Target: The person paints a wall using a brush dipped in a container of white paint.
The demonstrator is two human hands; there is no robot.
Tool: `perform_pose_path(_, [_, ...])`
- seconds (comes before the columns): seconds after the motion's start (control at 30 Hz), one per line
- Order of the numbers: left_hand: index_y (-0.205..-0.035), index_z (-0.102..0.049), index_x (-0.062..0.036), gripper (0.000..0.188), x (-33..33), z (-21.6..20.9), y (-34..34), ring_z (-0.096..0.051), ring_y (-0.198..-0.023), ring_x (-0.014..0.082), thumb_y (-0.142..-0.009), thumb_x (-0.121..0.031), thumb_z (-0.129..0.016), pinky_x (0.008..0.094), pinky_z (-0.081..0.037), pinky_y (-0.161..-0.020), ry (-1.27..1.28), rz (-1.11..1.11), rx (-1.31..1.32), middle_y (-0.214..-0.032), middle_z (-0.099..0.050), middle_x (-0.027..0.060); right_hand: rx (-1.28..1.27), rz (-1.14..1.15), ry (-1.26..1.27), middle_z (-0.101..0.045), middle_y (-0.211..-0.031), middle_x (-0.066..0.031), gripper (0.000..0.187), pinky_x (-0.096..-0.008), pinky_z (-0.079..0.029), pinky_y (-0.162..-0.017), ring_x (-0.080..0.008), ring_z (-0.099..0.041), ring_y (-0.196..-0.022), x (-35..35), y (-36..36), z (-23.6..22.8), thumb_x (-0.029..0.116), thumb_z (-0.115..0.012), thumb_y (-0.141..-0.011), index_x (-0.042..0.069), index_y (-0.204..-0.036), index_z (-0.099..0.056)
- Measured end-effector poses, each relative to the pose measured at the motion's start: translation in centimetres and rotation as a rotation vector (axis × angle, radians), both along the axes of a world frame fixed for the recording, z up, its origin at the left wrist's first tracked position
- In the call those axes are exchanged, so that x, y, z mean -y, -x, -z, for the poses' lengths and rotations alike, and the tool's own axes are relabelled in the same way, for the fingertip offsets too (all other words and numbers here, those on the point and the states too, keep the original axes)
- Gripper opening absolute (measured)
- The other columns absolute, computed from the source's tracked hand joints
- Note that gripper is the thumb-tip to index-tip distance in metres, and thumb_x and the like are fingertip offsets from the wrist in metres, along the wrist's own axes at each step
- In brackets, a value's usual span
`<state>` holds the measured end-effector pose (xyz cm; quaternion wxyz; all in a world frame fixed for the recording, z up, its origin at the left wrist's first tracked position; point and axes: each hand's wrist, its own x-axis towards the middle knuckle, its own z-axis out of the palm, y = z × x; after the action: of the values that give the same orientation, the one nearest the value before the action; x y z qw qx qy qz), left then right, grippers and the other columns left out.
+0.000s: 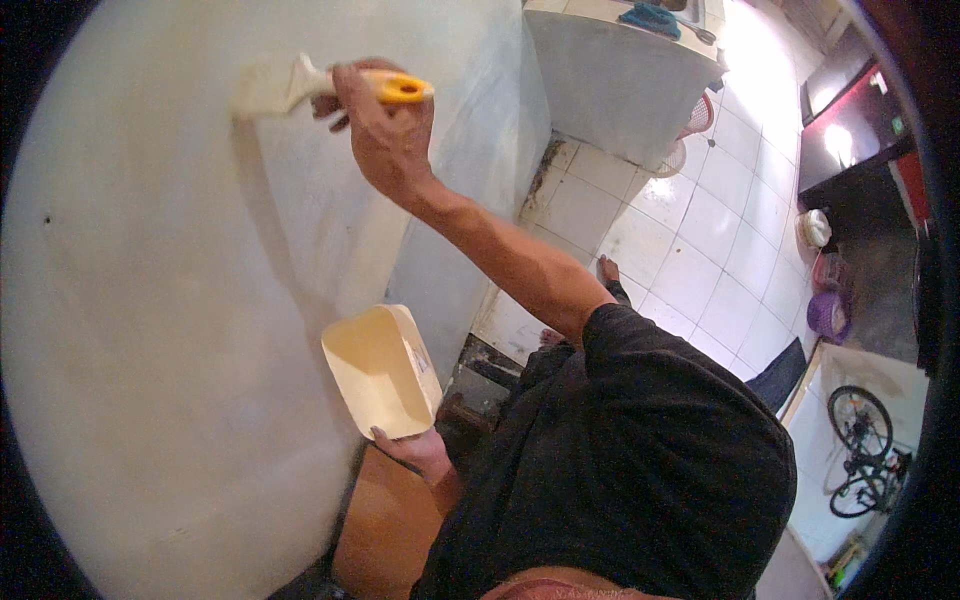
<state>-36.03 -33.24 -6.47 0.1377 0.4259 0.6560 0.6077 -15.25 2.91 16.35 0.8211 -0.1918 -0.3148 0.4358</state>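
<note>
My right hand (385, 135) is raised to the pale wall (150, 300), its fingers wrapped round the handle of a paintbrush (305, 82). The handle is white and yellow, with a hole at its end. Its pale head lies against the wall and is hard to tell from the surface. Lower down, my left hand (425, 455) grips the near edge of a cream plastic tub (375, 365), tilted with its mouth facing up and toward the wall. No contents can be made out in the tub.
A grey-sided counter (630, 85) bears a teal cloth (650, 18) beside a sink. White floor tiles (640, 240) run to the right, with a purple basket (828, 314) and a bicycle (860, 450) farther off. A brown panel-like surface (385, 525) stands below the tub.
</note>
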Motion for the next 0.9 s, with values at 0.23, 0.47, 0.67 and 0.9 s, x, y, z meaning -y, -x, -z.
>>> perform_pose_path(0.23, [-0.134, -0.03, 0.0043, 0.065, -2.0, -1.4, -3.5, -0.053, -0.114, 0.0406, -0.085, -0.014, -0.068, 0.0511, -0.05, -0.093, -0.491, -0.279, 1.024, -0.126, -0.048, 0.0268, -0.072, -0.096, 0.244, -0.067, -0.079, -0.0068, 0.02, -0.0268, -0.053, -0.055, -0.0138, -0.064, -0.066, -1.3, 1.1, 13.3, 0.021, -0.056, -0.093, 0.002, -0.093, -0.06])
perform_pose_path(0.47, [-0.137, -0.037, -0.0003, 0.06, -1.9, -3.5, -6.6, -0.041, -0.129, 0.0302, -0.095, -0.044, -0.039, 0.0432, -0.029, -0.109, -0.172, -0.137, 1.018, -0.139, -0.044, 0.0147, 0.344, -0.177, 0.735, -0.066, -0.079, -0.0107, 0.025, -0.0309, -0.054, -0.058, -0.0205, -0.064, -0.067, 1.2, -2.4, 31.3, 0.026, -0.059, -0.091, 0.001, -0.091, -0.062])
perform_pose_path(0.67, [-0.129, -0.047, -0.0044, 0.052, -1.2, 1.6, -8.6, -0.064, -0.097, 0.0206, -0.09, -0.039, -0.055, 0.0402, -0.056, -0.077, -0.147, -0.167, 1.047, -0.113, -0.062, 0.0079, 0.389, -0.48, 0.583, -0.066, -0.107, -0.0165, 0.042, -0.0304, -0.051, -0.077, -0.0249, -0.066, -0.093, 0.9, -9.3, 25.5, 0.033, -0.061, -0.092, -0.003, -0.115, -0.057])
perform_pose_path(0.9, [-0.13, -0.046, -0.0066, 0.054, 0.8, -0.3, -13.3, -0.066, -0.092, 0.0234, -0.088, -0.04, -0.055, 0.0406, -0.059, -0.067, -0.13, -0.231, 1.056, -0.11, -0.062, 0.0109, 0.536, -0.672, 0.265, -0.064, -0.085, -0.0087, 0.033, -0.0255, -0.047, -0.067, -0.0151, -0.061, -0.075, 5.5, -7.7, 12.8, 0.027, -0.064, -0.09, -0.002, -0.107, -0.06])
